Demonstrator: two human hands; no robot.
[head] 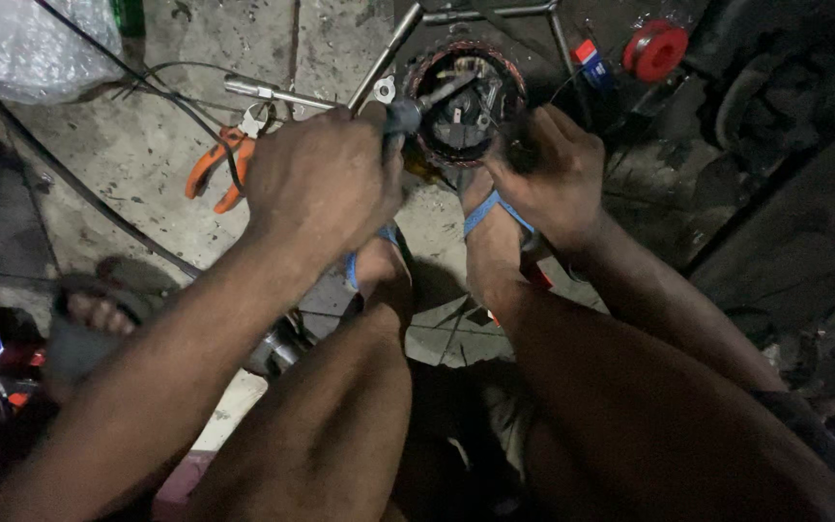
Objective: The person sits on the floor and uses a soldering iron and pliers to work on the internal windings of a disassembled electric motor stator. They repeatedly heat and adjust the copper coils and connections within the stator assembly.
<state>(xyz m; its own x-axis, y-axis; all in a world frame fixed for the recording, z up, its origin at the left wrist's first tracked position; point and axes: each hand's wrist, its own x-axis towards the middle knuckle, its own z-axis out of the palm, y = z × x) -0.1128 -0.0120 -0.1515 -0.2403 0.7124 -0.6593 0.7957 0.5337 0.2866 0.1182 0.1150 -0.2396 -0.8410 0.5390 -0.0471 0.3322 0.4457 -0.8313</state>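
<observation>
While the left hand [321, 179] grips a screwdriver [417, 108], the right hand [545, 169] steadies the round motor [464, 101].

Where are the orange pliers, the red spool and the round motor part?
Orange pliers [213, 172], head view, on one orange handle.
Red spool [656, 49], head view, on its round face.
Round motor part [464, 104], head view, on its dark centre.

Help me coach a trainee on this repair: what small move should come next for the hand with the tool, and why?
Probably keep the right hand steadying the round motor part while the left hand eases the screwdriver tip deeper. The tip already points into the part's centre, and the part sits loose on the floor, so it could shift.
</observation>
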